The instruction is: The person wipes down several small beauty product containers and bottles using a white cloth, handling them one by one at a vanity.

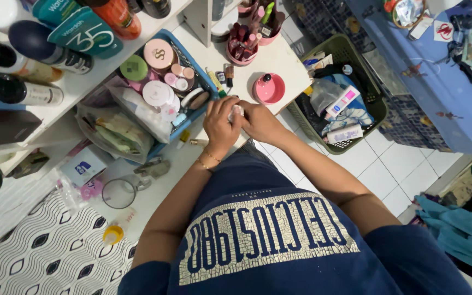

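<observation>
White, small and mostly hidden, a little cosmetic container [236,112] sits pinched between both hands over the front edge of the white tabletop [279,57]. In the head view the left hand [220,127] curls closed around its lower side and the right hand [259,121] closes on it from the other side; whether a cap is on or off cannot be told, so the work looks mid-way. A pink round dish [269,88] lies just beyond the knuckles, and a blue basket [203,82] of compacts crowds the left. Rightward the table ends above a green basket [375,106]; open room is scant.
</observation>
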